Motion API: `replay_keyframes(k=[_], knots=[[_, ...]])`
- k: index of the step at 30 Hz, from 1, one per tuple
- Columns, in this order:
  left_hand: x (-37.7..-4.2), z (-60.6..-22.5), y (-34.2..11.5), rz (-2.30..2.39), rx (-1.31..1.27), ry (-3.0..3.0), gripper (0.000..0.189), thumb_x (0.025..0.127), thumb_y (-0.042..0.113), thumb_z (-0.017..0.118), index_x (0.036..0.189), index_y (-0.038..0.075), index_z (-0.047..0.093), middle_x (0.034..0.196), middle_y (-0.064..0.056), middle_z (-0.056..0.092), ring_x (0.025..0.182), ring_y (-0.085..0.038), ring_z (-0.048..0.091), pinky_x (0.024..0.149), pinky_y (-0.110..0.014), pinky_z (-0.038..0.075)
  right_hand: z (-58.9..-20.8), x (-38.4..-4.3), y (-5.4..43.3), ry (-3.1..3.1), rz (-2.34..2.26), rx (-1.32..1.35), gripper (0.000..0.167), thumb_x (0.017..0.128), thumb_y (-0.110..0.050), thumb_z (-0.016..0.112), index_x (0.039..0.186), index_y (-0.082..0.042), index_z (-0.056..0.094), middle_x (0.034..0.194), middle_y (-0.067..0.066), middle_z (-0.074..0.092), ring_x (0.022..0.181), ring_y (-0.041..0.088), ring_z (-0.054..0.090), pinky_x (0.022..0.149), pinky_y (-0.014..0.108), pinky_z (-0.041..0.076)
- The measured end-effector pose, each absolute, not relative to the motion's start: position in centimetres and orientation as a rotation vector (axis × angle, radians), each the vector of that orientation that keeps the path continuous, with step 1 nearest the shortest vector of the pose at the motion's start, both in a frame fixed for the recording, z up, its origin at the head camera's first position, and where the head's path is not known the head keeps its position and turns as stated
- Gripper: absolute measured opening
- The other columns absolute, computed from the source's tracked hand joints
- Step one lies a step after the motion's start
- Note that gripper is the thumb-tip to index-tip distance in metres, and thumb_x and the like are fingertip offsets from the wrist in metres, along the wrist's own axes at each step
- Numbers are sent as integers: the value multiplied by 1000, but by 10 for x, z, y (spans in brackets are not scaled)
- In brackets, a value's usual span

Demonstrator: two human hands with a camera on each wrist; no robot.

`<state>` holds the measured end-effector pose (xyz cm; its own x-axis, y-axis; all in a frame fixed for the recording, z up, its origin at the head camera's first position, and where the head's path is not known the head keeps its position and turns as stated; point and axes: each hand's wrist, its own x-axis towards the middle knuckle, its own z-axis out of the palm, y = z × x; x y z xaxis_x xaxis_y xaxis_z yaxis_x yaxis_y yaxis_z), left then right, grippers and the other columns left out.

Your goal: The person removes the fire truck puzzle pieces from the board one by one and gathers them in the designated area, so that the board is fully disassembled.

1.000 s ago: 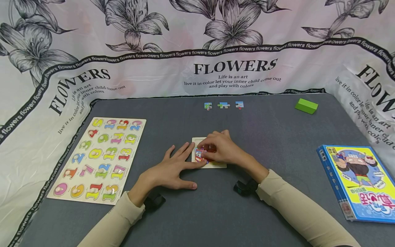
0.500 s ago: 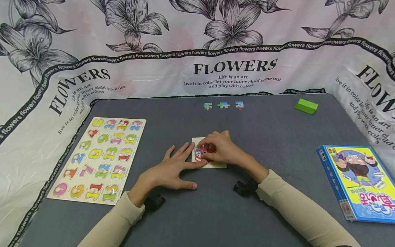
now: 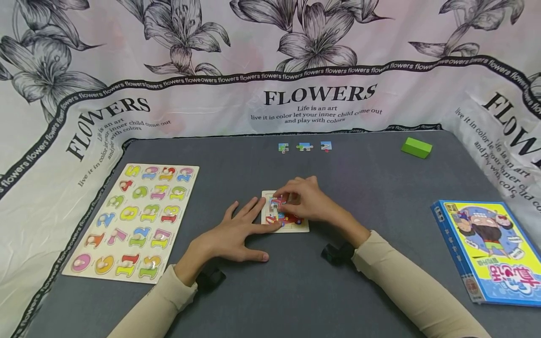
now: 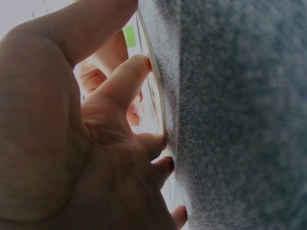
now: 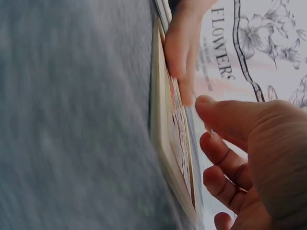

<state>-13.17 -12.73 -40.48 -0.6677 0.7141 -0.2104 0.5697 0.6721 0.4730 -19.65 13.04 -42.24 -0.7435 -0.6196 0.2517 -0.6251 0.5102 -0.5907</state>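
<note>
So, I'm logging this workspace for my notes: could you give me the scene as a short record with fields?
Left hand: fingers spread, touching a small cream rectangular puzzle board with a red vehicle picture
Right hand: above that board, fingers bent; no held thing visible
Person's left: large cream rectangular board of coloured numbers
Far edge: three small printed jigsaw pieces; green rectangular block
Person's right: blue-and-yellow rectangular box with cartoon figure
Surface: dark grey tabletop

Head view: even, soft lt.; faint glare on white flower-printed plastic sheet (image 3: 25,244). L. wrist: bkgd. blown out, bare left hand (image 4: 96,158) dim, grey fabric tabletop (image 4: 244,120) blurry. R. wrist: tabletop blurred too.
</note>
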Motion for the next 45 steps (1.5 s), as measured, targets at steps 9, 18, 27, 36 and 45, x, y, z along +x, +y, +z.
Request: replay_keyframes(k=[9,18,27,36,45], knots=[[-130,-406,-128,501,980,2510,73,90,59,68,155,41,40,174,-8,-3,161,-32,-5,121,-68,-7,-417,-207,145,-2731,1168,1044,29,87,-20,82,115,-16,77,89,-4,68,80,16,55,81,41,19],[-131,-406,-128,502,972,2518,73,89,59,69,155,42,41,174,-8,-2,161,-31,-6,121,-68,-7,-417,-232,156,-2734,1253,945,29,90,-18,79,118,-15,76,94,0,69,82,17,56,82,38,33],[-130,-408,-128,510,990,2520,77,87,55,75,154,42,41,174,-8,-1,161,-31,-5,121,-67,-6,-417,-268,153,-2793,1290,831,30,92,-16,76,122,-10,74,99,8,69,82,20,56,75,33,45],[-131,-407,-129,502,1003,2522,79,85,57,75,155,42,41,174,-9,-1,161,-33,-4,121,-68,-5,-417,-292,145,-2875,1208,780,31,95,-18,74,124,-9,73,98,10,70,76,19,55,69,33,42],[-131,-407,-130,498,1005,2527,79,86,56,76,155,42,40,174,-9,-2,161,-32,-5,122,-68,-5,-418,-302,140,-2907,1107,811,30,93,-16,76,122,-8,74,102,12,74,84,24,64,85,43,42]])
